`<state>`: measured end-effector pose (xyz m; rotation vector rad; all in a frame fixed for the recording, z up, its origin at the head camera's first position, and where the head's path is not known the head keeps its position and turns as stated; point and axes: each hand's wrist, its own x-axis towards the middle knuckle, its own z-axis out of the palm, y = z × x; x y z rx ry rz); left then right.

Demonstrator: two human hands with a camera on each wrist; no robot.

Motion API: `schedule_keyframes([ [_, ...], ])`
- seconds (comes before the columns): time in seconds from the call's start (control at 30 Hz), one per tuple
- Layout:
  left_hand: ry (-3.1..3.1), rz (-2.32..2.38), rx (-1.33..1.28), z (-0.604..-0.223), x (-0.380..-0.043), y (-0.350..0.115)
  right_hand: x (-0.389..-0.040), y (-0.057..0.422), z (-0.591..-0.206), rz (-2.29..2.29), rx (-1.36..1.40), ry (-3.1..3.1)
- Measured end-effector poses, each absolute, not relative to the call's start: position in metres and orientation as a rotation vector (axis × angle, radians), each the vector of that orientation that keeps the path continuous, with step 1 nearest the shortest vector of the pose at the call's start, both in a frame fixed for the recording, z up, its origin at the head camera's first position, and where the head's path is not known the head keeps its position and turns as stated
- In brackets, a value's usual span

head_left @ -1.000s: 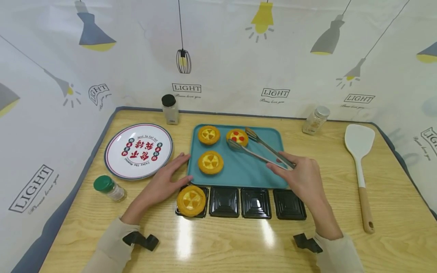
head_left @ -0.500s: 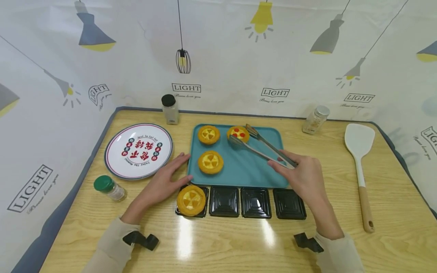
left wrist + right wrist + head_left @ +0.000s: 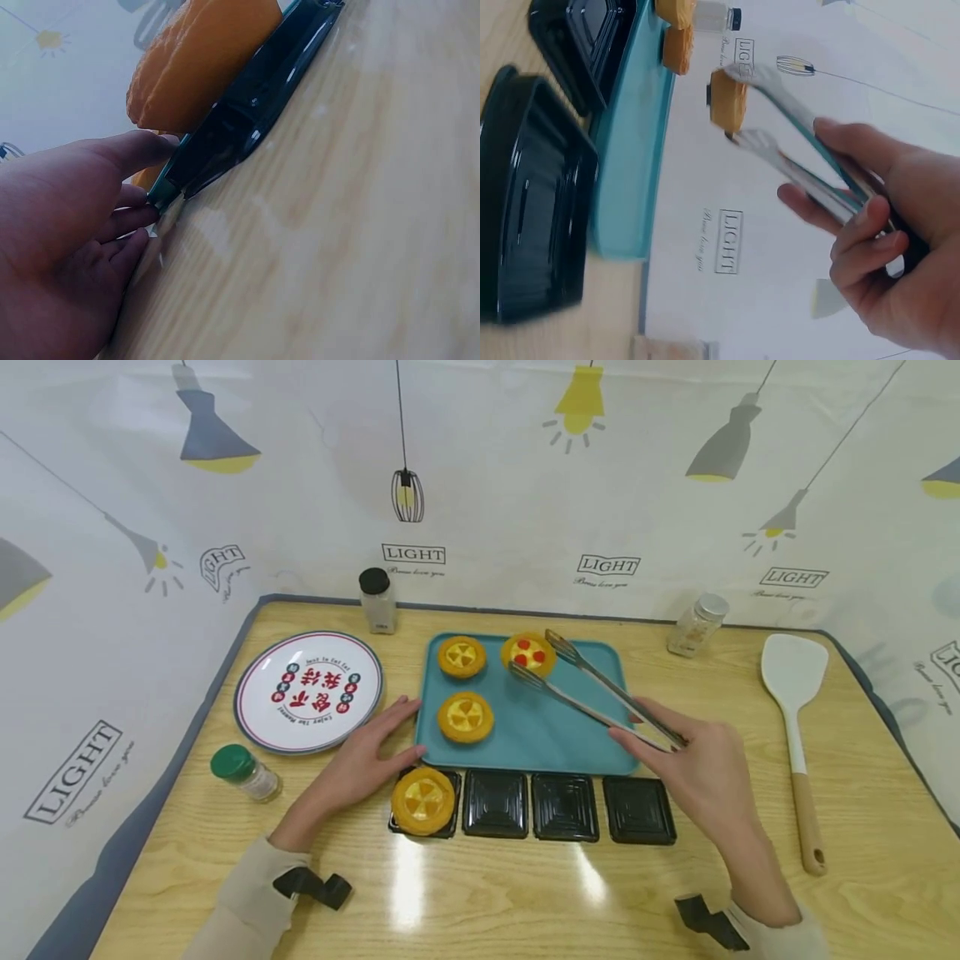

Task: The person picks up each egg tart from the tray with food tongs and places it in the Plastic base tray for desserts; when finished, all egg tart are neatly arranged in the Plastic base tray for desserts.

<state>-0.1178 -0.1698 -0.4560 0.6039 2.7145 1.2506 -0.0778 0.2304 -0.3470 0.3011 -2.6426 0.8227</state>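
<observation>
1. While the left hand [image 3: 363, 764] lies with fingers spread and relaxed against the left edge of the teal rectangular tray [image 3: 551, 727], keep its touch light: enough to steady the edge, not shift it.
2. Keep a firm, even squeeze: the right hand [image 3: 705, 768] grips long silver metal tongs [image 3: 604, 680], whose tips bracket the round golden tart with red dots [image 3: 529, 653]. It is at the tray's far side and, in the right wrist view, seems lifted clear.
3. Carry it level; too loose a pinch could let it tip or slide out.
4. Keep it high past the round golden tart with yellow wedges [image 3: 465, 717] at the tray's near left.
5. For any lowering into the square black plastic container [image 3: 495, 803] second from left, centre it first, then ease the tips apart.
</observation>
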Motion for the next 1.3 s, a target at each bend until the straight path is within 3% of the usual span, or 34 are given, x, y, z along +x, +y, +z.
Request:
schedule_keyframes([
  [0.5, 2.708, 1.242, 0.579, -0.454, -0.116, -0.171, -0.018, 0.261, -0.348, 0.947, 0.649, -2.728],
  [1.3, 2.701, 1.248, 0.582, -0.454, -0.118, -0.169, -0.006, 0.269, -0.362, 1.054, 0.81, -2.8],
])
